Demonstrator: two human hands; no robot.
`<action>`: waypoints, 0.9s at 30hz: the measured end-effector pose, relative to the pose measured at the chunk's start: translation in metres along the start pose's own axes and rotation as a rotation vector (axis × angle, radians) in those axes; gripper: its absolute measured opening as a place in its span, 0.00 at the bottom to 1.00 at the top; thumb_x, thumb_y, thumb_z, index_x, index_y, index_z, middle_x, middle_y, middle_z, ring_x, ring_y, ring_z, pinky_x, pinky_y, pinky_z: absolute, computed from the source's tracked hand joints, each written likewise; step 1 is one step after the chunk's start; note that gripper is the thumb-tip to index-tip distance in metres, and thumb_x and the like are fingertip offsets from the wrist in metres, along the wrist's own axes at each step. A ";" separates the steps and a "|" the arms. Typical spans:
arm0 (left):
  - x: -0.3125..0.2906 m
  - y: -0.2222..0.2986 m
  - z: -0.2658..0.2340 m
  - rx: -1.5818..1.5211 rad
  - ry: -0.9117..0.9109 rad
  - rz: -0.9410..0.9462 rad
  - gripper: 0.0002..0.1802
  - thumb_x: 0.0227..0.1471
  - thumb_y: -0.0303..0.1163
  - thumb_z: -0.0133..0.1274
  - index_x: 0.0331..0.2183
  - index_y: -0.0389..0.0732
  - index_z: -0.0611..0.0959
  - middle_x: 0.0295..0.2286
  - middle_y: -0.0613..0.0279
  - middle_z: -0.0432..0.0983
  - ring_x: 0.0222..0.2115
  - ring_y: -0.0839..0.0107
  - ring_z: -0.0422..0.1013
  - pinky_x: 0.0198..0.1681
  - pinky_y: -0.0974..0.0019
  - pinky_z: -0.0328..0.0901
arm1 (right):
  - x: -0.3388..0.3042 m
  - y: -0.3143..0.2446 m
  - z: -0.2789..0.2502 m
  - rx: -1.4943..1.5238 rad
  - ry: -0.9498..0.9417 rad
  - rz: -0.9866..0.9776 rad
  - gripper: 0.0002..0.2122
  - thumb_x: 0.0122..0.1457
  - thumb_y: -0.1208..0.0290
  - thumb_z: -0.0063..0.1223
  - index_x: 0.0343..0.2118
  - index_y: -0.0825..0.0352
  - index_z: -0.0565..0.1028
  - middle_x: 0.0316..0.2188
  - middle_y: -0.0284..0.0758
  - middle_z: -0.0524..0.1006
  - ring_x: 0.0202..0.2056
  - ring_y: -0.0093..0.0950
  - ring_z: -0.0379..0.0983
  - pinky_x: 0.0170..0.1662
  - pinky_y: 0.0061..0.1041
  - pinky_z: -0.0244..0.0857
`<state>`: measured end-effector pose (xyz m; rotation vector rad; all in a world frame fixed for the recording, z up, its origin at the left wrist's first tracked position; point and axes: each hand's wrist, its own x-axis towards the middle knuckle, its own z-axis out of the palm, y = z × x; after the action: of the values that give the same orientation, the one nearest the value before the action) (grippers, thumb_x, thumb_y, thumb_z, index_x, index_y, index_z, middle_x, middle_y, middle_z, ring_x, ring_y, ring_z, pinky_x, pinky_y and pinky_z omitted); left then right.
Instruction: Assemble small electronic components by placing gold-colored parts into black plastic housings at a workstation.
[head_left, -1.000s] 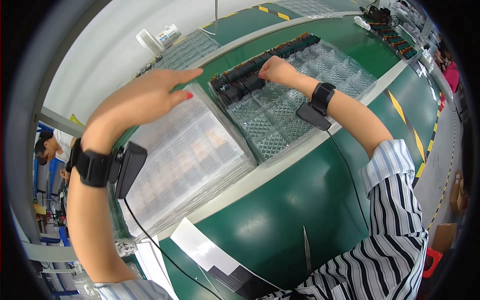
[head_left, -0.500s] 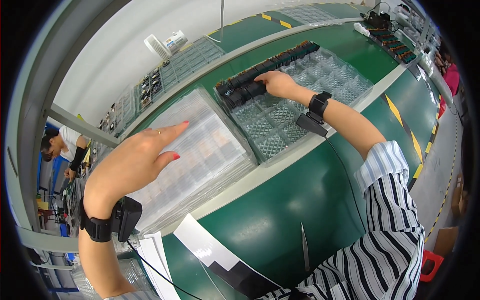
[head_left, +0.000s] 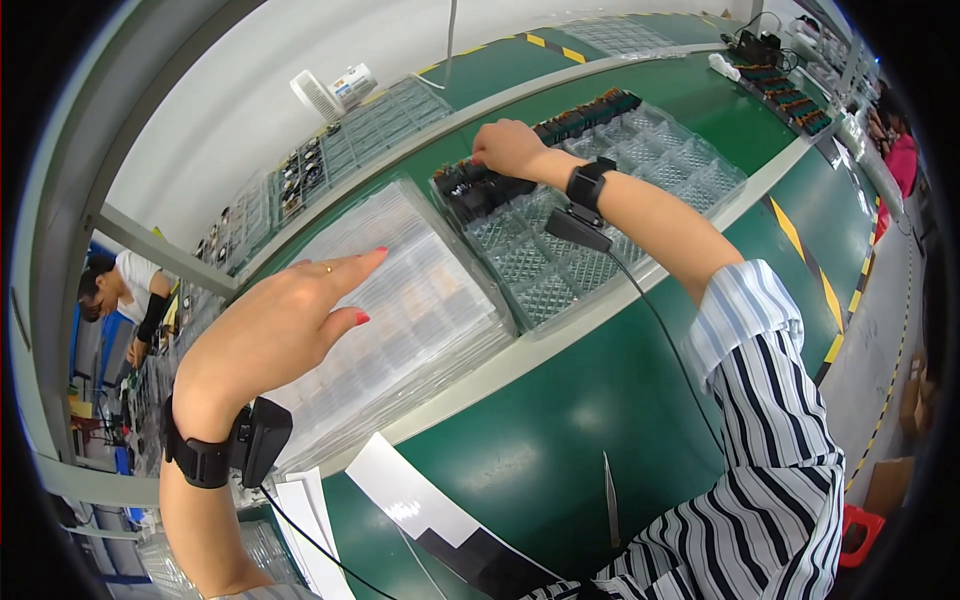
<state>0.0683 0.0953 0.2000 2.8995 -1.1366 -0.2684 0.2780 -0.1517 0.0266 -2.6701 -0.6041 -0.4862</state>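
Note:
My left hand (head_left: 285, 320) hovers over or rests lightly on a stack of clear plastic trays (head_left: 400, 300), its index finger and thumb stretched out and apart. Nothing shows in it. To the right lies a clear compartment tray (head_left: 560, 270). Several small black parts with copper-coloured and green bits (head_left: 490, 195) fill its far row and part of the second. My right hand (head_left: 512, 150) is at the far row with its fingers curled down among these parts. The hand itself hides its fingertips, so whatever they grip cannot be made out.
Tweezers (head_left: 611, 500) and a white-and-black sheet (head_left: 430, 510) lie on the green bench near me. A rail (head_left: 480, 95) runs behind the trays, with a small white fan (head_left: 335, 92) beyond. Another filled black tray (head_left: 790, 95) stands far right. A co-worker (head_left: 125, 290) sits at left.
My right hand has moved left and away from me, from the second row to the far row of black parts. My left hand has hardly moved.

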 end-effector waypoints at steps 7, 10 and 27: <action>-0.001 -0.005 0.006 -0.010 0.017 0.029 0.24 0.44 0.26 0.52 0.46 0.35 0.70 0.41 0.48 0.69 0.40 0.52 0.66 0.43 0.60 0.62 | 0.023 -0.018 0.027 0.001 -0.029 0.088 0.06 0.43 0.67 0.55 0.22 0.64 0.78 0.24 0.41 0.76 0.30 0.40 0.73 0.35 0.35 0.65; -0.002 -0.008 0.009 -0.014 0.020 0.025 0.23 0.44 0.26 0.52 0.45 0.34 0.70 0.41 0.48 0.70 0.40 0.52 0.66 0.43 0.60 0.62 | 0.029 -0.017 0.034 0.016 -0.025 0.073 0.06 0.42 0.69 0.56 0.22 0.64 0.78 0.24 0.42 0.76 0.30 0.39 0.73 0.35 0.34 0.66; -0.006 -0.024 0.025 0.010 0.031 0.026 0.28 0.45 0.26 0.52 0.50 0.43 0.66 0.43 0.53 0.69 0.39 0.56 0.66 0.42 0.61 0.63 | 0.028 -0.006 0.030 0.248 -0.148 0.007 0.09 0.48 0.70 0.49 0.33 0.63 0.77 0.28 0.38 0.77 0.33 0.35 0.73 0.38 0.30 0.65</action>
<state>0.0760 0.1184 0.1741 2.8845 -1.1729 -0.2168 0.3064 -0.1245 0.0128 -2.4837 -0.6511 -0.1970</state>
